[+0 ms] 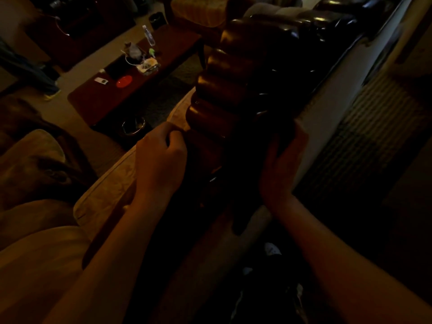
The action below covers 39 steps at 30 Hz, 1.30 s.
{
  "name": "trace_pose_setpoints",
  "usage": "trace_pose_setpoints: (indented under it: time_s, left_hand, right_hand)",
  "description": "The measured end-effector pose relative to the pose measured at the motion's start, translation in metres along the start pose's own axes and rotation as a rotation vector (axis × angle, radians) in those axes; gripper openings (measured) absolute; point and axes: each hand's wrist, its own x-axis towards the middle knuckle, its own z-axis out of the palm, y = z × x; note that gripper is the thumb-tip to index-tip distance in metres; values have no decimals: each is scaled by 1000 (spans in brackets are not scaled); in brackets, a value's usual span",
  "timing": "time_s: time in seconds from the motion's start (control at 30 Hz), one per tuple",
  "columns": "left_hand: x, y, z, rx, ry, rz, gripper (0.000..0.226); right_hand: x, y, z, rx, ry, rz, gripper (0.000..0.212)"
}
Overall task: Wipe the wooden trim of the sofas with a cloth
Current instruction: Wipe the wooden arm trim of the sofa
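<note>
The dark glossy ribbed wooden sofa trim [236, 90] runs lengthwise away from the viewer, the left hand [161, 157] with curled fingers at its near-left edge, the right hand [280, 164] fairly straight-fingered along its right side, cloth undiscernible.

The sofa back [245, 73] is a glossy, very dark brown, ribbed into rounded rolls that catch small white glints, and the seat cushion [112, 183] below it is pale cream with a faint woven figure. The low bench [98, 99] is a deep reddish brown; near its front edge lie a bright red round dish [124, 81] and a small white device [101, 80], and toward its far end stands a clear bottle [148, 35]. Under its near corner sits a shiny silver bowl [133, 126], and the floor covering [364, 136] to the right shows fine pale and dark stripes.
</note>
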Motion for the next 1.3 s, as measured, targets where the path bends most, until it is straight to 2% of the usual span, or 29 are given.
trace_pose_setpoints:
  time_s: [0.07,0.13,0.17,0.2,0.27,0.33,0.43,0.53,0.63,0.7,0.73,0.8,0.87,0.97,1.03,1.13,1.23,1.3]
  left_hand:
    - [2,2,1,30,-28,-2,31]
    - [5,4,3,50,-70,-33,29]
    - [7,6,3,53,-90,-55,29]
    - [10,9,4,42,-105,-74,28]
    - [17,21,5,-40,-122,-68,23]
    - [25,40,8,-120,-114,45,19]
    - [45,76,22,-98,-52,318,45]
    - [68,107,44,104,-35,547,57]
    - [80,110,60,190,-57,612,62]
    - [82,106,63,181,-50,599,61]
    - [82,106,63,175,-41,590,61]
    - [81,107,62,170,-25,572,62]
    - [79,109,62,171,-26,558,62]
    - [77,110,60,155,-24,547,63]
    - [78,109,60,150,-21,546,64]
    - [79,108,60,153,-19,553,65]
    - [78,105,61,152,-23,550,67]
    - [77,105,61,143,-25,548,66]
  right_hand:
    - [6,-16,8,69,58,142,47]
    - [-27,-32,9,123,22,117,51]
    - [-45,-40,4,143,-62,76,49]
    - [-57,-47,-1,145,-134,-46,43]
    - [-53,-39,-1,95,-179,-254,29]
    - [-15,-25,5,60,-68,-278,26]
    - [30,-10,9,42,82,-261,26]
    - [41,-6,7,58,65,-283,26]
    - [40,-7,5,97,31,-304,24]
    - [49,-1,3,146,63,-232,25]
    - [62,6,3,170,99,-136,30]
    - [102,29,6,181,201,119,50]
    - [143,62,11,93,242,258,67]
    - [193,122,21,41,253,502,65]
    - [194,108,20,37,238,568,65]
    - [133,34,9,168,180,472,51]
    - [82,-6,-1,146,120,141,39]
    - [104,-11,4,82,177,-4,36]
